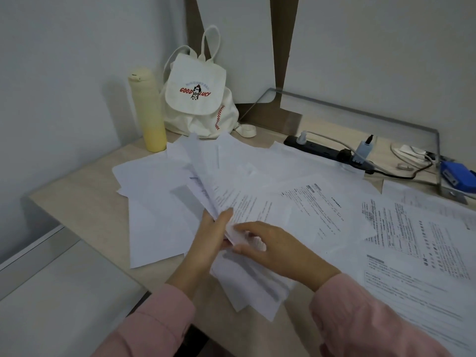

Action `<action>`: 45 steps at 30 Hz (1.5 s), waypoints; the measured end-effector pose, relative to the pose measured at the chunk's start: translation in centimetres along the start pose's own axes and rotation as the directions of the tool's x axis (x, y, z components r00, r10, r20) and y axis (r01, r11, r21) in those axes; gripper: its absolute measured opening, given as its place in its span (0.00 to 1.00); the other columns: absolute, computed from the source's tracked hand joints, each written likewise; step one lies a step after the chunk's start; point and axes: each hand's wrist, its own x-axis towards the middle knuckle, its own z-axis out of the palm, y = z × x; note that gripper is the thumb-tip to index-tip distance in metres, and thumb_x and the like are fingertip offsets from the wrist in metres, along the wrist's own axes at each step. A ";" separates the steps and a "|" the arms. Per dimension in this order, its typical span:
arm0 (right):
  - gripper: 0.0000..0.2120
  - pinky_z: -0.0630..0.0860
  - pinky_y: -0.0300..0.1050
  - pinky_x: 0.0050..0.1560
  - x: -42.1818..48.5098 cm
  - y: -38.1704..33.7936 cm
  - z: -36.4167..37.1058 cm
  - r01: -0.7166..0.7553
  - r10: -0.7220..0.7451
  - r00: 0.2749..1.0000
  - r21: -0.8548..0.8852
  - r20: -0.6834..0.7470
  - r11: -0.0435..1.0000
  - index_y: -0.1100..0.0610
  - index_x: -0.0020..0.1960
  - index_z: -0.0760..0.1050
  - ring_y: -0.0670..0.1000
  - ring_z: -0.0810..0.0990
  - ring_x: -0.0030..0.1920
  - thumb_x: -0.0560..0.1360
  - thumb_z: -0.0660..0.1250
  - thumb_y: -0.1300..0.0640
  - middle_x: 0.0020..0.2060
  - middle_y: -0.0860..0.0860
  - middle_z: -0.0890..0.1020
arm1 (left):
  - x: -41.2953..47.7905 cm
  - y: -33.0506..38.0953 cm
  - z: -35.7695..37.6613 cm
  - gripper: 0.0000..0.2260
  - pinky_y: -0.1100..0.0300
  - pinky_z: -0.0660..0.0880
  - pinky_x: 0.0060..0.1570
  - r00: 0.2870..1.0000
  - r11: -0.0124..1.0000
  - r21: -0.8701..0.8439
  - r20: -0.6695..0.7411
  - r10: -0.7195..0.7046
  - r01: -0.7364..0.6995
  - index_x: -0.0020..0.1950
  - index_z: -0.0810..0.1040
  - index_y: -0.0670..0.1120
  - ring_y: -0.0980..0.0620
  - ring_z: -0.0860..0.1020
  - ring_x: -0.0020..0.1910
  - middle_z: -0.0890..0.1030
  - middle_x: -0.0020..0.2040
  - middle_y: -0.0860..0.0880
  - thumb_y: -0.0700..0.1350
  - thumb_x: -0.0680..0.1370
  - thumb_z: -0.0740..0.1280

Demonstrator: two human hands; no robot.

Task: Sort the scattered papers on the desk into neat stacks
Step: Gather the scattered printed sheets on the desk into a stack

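1. Closest to us we see two pink sleeves [159, 320], one on each arm.
2. Our left hand [208, 238] holds a bunch of papers [206, 186] up on its edge. The grip is closed on the bottom of the bunch, with the thumb on the front.
3. Our right hand [280, 251] rests on the low end of the same bunch. Its fingers are bent and touch the sheets, but we cannot tell if this grip is closed on them.
4. More loose papers [417, 243] lie flat all over the worktop [85, 197]. Some have print on them and some look blank. They lie on top of each other in a mess.
5. Farther back, on the right, there is a black power strip [324, 150] with plugs and wires in it. A blue thing [457, 173] sits near it.
6. At the very back, by the wall, stands a tall yellow bottle [150, 112]. Just beside it is a white bag [199, 99] with red words on it.
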 end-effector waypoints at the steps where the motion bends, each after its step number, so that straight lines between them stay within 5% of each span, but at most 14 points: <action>1: 0.21 0.69 0.34 0.59 -0.2 0.4 -0.4 -0.048 0.047 0.999 0.068 0.019 0.997 0.50 0.65 0.71 0.44 0.75 0.59 0.76 0.61 0.44 0.61 0.45 0.77 | 0.1 -0.2 -0.4 0.12 0.61 0.81 0.38 1.000 0.999 0.037 -0.016 0.005 -0.004 0.63 0.71 0.47 0.49 0.81 0.49 0.81 0.53 0.49 0.41 0.79 0.60; 3: 0.17 0.69 0.30 0.57 -0.8 1.7 -1.2 -0.136 0.138 0.990 0.184 0.000 0.974 0.51 0.63 0.74 0.43 0.75 0.58 0.78 0.59 0.46 0.60 0.45 0.78 | 0.5 -0.6 -1.3 0.13 0.66 0.79 0.34 1.000 0.996 0.090 -0.029 -0.003 0.006 0.61 0.71 0.49 0.53 0.79 0.47 0.80 0.51 0.52 0.37 0.80 0.57; 6: 0.15 0.67 0.33 0.53 -1.3 5.1 -3.0 -0.290 0.322 0.932 0.186 -0.167 0.939 0.52 0.64 0.72 0.47 0.74 0.59 0.79 0.59 0.52 0.62 0.49 0.76 | 1.0 -1.0 -2.2 0.14 0.61 0.79 0.42 0.999 0.993 0.115 -0.038 -0.030 0.034 0.64 0.72 0.47 0.48 0.79 0.52 0.79 0.56 0.47 0.36 0.80 0.57; 10: 0.25 0.67 0.50 0.61 -2.6 10.8 -5.7 -0.564 0.599 0.705 0.211 -0.380 0.798 0.57 0.69 0.65 0.60 0.70 0.65 0.75 0.66 0.54 0.67 0.61 0.69 | 2.0 -0.9 -3.6 0.16 0.54 0.78 0.49 0.996 0.993 0.117 -0.094 0.009 0.002 0.67 0.71 0.46 0.47 0.78 0.56 0.79 0.59 0.48 0.38 0.79 0.60; 14: 0.36 0.63 0.57 0.66 -4.2 14.7 -6.9 -0.770 0.756 0.510 0.174 -0.411 0.614 0.61 0.72 0.59 0.64 0.63 0.68 0.71 0.69 0.49 0.68 0.64 0.65 | 3.2 -1.7 -5.1 0.25 0.44 0.76 0.58 0.977 0.990 0.133 -0.199 0.081 -0.055 0.67 0.69 0.50 0.48 0.79 0.58 0.79 0.60 0.50 0.47 0.70 0.66; 17: 0.37 0.61 0.56 0.66 -4.2 15.6 -7.0 -0.828 0.762 0.489 0.049 -0.424 0.559 0.61 0.72 0.60 0.64 0.62 0.68 0.70 0.69 0.46 0.68 0.64 0.66 | 3.4 -2.0 -4.8 0.26 0.46 0.75 0.59 0.977 0.993 0.110 -0.201 0.067 -0.046 0.66 0.69 0.47 0.47 0.79 0.57 0.79 0.59 0.47 0.45 0.69 0.69; 20: 0.33 0.62 0.55 0.65 -3.7 15.5 -7.3 -0.834 0.780 0.469 0.082 -0.415 0.546 0.61 0.69 0.65 0.64 0.64 0.67 0.70 0.70 0.48 0.66 0.64 0.69 | 3.5 -2.7 -4.5 0.20 0.46 0.75 0.58 0.985 0.988 0.153 -0.167 0.040 -0.014 0.63 0.72 0.42 0.45 0.79 0.56 0.80 0.57 0.44 0.41 0.71 0.69; 25: 0.34 0.60 0.56 0.67 -3.5 15.7 -7.4 -0.853 0.806 0.428 0.113 -0.408 0.510 0.63 0.67 0.66 0.64 0.62 0.68 0.69 0.70 0.46 0.66 0.65 0.66 | 4.9 -4.8 -5.6 0.30 0.41 0.77 0.55 0.989 0.974 0.225 -0.151 0.011 0.023 0.63 0.71 0.43 0.44 0.80 0.55 0.80 0.58 0.43 0.51 0.62 0.67; 31: 0.32 0.60 0.56 0.66 -3.6 16.1 -7.8 -0.835 0.840 0.384 0.244 -0.384 0.494 0.63 0.66 0.67 0.64 0.62 0.67 0.69 0.72 0.49 0.65 0.65 0.69 | 4.8 -5.0 -5.9 0.30 0.44 0.76 0.58 0.991 0.965 0.262 -0.128 0.037 -0.002 0.66 0.68 0.48 0.48 0.79 0.57 0.79 0.60 0.49 0.52 0.64 0.64; 34: 0.21 0.67 0.51 0.55 -3.4 15.9 -7.5 -0.693 0.738 0.419 0.340 -0.529 0.636 0.64 0.61 0.71 0.62 0.71 0.57 0.72 0.69 0.57 0.56 0.61 0.76 | 4.1 -4.3 -5.4 0.29 0.44 0.74 0.60 0.991 0.964 0.266 -0.133 0.035 0.001 0.67 0.67 0.48 0.48 0.78 0.58 0.78 0.61 0.49 0.50 0.66 0.64; 36: 0.12 0.71 0.50 0.49 -3.4 14.8 -7.7 -0.416 0.732 0.449 0.606 -0.512 0.678 0.62 0.56 0.71 0.59 0.75 0.49 0.74 0.66 0.60 0.50 0.58 0.76 | 3.8 -4.1 -5.2 0.27 0.44 0.74 0.61 0.990 0.965 0.263 -0.135 0.031 0.006 0.67 0.66 0.48 0.47 0.77 0.58 0.77 0.61 0.49 0.48 0.68 0.64; 39: 0.02 0.78 0.47 0.49 -3.4 12.6 -7.9 0.052 0.755 0.599 0.953 -0.269 0.298 0.59 0.48 0.73 0.55 0.80 0.47 0.75 0.64 0.61 0.47 0.56 0.80 | 3.8 -4.1 -5.3 0.26 0.44 0.74 0.61 0.993 0.967 0.254 -0.115 0.038 -0.008 0.68 0.66 0.48 0.48 0.77 0.59 0.77 0.61 0.49 0.48 0.70 0.65; 41: 0.04 0.80 0.44 0.44 -3.4 11.7 -7.0 -0.029 0.701 0.702 0.979 -0.126 0.204 0.60 0.49 0.76 0.53 0.81 0.45 0.75 0.64 0.62 0.45 0.55 0.83 | 4.0 -4.3 -5.6 0.27 0.44 0.74 0.60 0.994 0.968 0.250 -0.103 0.035 -0.009 0.67 0.67 0.50 0.49 0.78 0.59 0.78 0.61 0.50 0.51 0.68 0.65; 45: 0.11 0.78 0.47 0.43 -2.8 10.6 -5.0 -0.332 0.692 0.720 0.848 -0.055 0.413 0.70 0.55 0.75 0.59 0.79 0.43 0.75 0.61 0.69 0.42 0.60 0.80 | 3.4 -3.6 -5.2 0.20 0.47 0.77 0.57 0.998 0.972 0.236 -0.057 0.023 -0.009 0.67 0.68 0.49 0.47 0.79 0.58 0.79 0.60 0.49 0.43 0.75 0.64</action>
